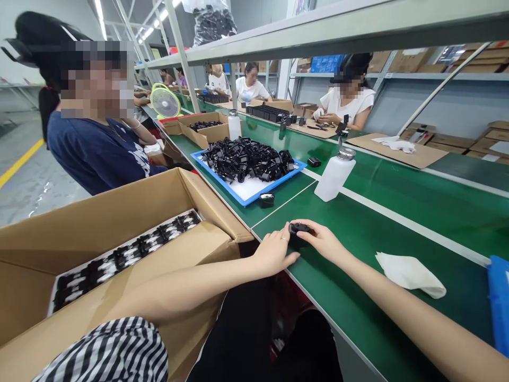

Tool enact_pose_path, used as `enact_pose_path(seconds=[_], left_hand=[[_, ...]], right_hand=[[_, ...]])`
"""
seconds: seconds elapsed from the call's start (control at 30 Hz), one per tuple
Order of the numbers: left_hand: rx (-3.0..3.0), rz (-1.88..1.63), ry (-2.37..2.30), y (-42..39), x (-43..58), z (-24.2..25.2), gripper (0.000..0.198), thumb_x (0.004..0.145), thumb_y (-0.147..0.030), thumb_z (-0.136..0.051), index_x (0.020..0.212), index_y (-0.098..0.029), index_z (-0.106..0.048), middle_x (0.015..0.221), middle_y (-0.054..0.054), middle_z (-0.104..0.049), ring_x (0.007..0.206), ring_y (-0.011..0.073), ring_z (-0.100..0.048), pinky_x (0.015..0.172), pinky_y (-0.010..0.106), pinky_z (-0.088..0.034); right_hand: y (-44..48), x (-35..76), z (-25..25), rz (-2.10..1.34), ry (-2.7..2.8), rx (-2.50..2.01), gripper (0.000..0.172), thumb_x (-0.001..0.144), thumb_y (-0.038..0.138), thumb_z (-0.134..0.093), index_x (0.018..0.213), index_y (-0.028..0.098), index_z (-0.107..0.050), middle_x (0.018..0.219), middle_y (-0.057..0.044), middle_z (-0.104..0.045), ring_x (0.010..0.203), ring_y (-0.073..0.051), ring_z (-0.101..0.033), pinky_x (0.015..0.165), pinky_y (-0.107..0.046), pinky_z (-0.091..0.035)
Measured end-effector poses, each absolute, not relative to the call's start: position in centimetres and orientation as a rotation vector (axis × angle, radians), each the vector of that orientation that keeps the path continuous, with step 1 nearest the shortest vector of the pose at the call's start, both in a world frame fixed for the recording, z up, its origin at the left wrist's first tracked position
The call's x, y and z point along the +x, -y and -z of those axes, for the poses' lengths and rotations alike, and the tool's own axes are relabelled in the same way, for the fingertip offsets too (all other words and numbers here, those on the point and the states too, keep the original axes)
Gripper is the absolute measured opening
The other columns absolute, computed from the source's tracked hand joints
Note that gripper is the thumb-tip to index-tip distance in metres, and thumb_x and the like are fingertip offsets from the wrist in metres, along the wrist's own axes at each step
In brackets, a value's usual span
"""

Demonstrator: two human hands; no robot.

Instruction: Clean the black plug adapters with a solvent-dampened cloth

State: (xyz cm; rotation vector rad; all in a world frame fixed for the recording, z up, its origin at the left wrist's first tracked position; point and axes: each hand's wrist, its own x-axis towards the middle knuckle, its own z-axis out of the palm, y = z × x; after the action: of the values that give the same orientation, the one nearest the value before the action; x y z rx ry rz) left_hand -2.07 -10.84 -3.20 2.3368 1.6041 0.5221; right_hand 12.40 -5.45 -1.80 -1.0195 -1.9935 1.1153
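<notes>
A small black power adapter [299,228] is in the fingers of my right hand [321,239], just above the green bench near its front edge. My left hand [273,250] reaches in from the other side, fingers stretched and thumb apart. Its fingertips meet the adapter's left end; whether they press on it I cannot tell. Beyond my hands, a blue tray [246,201] holds a heap of similar black pieces [246,159]. One black piece [266,200] rests by the tray's near corner, and another black piece [314,162] lies off its right side.
A white pump bottle [336,172] stands behind my hands. To the right lie a folded white cloth [411,273] and a blue tray edge [499,302]. An open carton [99,212] with rows of black parts is at my left. Co-workers sit beside and across the line.
</notes>
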Motion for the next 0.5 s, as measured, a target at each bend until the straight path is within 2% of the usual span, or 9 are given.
enact_pose_path(seconds=[0.17, 0.5], left_hand=[[2.137, -0.717, -1.493, 9.1, -2.5, 3.0, 0.040, 0.072, -0.035, -0.040, 0.108, -0.018, -0.038, 0.100, 0.004, -0.053, 0.088, 0.0166, -0.048, 0.076, 0.030, -0.039], [2.056, -0.887, -1.376, 9.3, -2.8, 2.6, 0.038, 0.068, -0.030, -0.046, 0.103, -0.018, -0.041, 0.095, 0.002, -0.053, 0.079, 0.0112, -0.051, 0.072, 0.023, -0.041]], right_hand=[[5.9, 12.6, 1.6, -1.096, 1.961, -1.118, 0.031, 0.067, 0.033, -0.045, 0.094, 0.019, -0.050, 0.098, -0.004, -0.053, 0.089, -0.018, -0.048, 0.082, -0.033, -0.036], [7.2, 12.3, 0.7, -0.713, 2.335, -1.267, 0.037, 0.070, 0.034, -0.043, 0.105, 0.020, -0.045, 0.111, -0.005, -0.046, 0.100, -0.021, -0.042, 0.084, -0.035, -0.033]])
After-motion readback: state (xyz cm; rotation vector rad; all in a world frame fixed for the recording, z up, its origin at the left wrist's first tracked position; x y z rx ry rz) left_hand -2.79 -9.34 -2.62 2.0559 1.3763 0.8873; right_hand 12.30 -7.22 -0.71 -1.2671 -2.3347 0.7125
